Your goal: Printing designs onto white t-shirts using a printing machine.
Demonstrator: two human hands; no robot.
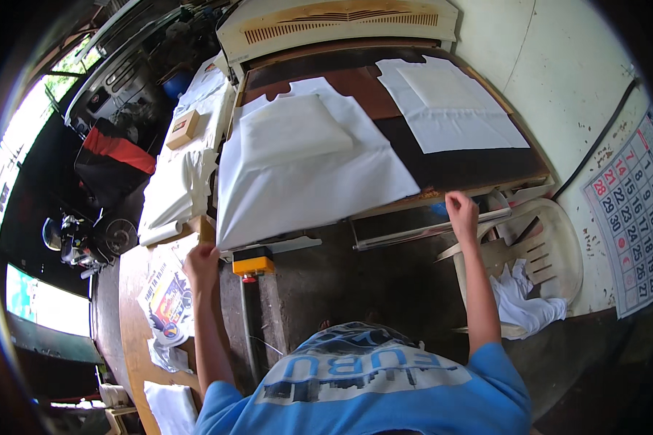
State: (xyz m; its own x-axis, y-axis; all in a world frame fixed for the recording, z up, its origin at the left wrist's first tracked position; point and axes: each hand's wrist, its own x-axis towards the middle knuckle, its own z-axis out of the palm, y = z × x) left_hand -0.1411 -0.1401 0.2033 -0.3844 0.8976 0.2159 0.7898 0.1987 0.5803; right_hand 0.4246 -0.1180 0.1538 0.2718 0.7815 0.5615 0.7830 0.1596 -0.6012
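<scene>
A large white fabric piece, cut like a garment panel with a folded white pad on it, lies over the brown press bed, its near left corner hanging past the front edge. My left hand pinches that corner. My right hand is just beyond the piece's near right corner, fingers curled, with nothing visible in them. A second white panel with a folded pad lies at the bed's right. Below the front edge is a yellow switch box.
Left are a table with printed sheets, a white-covered bench with a cardboard box, and a parked motorbike. Right are a plastic chair with white cloth and a wall calendar. The machine's cream hood rises behind.
</scene>
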